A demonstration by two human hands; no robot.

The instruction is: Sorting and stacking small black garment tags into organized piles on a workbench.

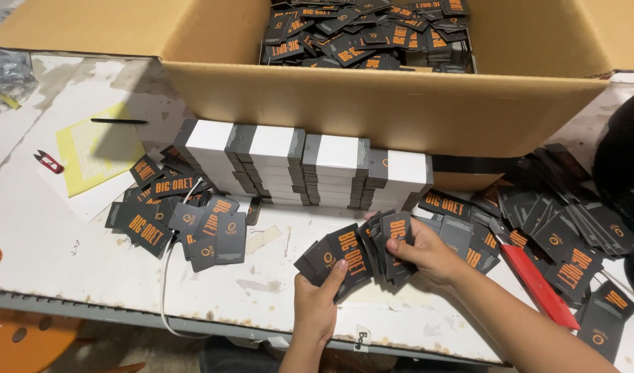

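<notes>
Dark tags (358,254) fanned between left hand (317,304), right hand (427,254), above table (68,255)

A cardboard box (372,103) stood at the back of the table (68,262), with tags (372,34) lying in it. Stacked tags (310,173) sat just before the box. Loose tags (178,214) lay left of the stacks, more loose tags (559,235) to the right. Snips (49,161) lay far left. Before the stacks, the left hand (315,307) and right hand (427,255) held fanned tags (358,252).
</notes>
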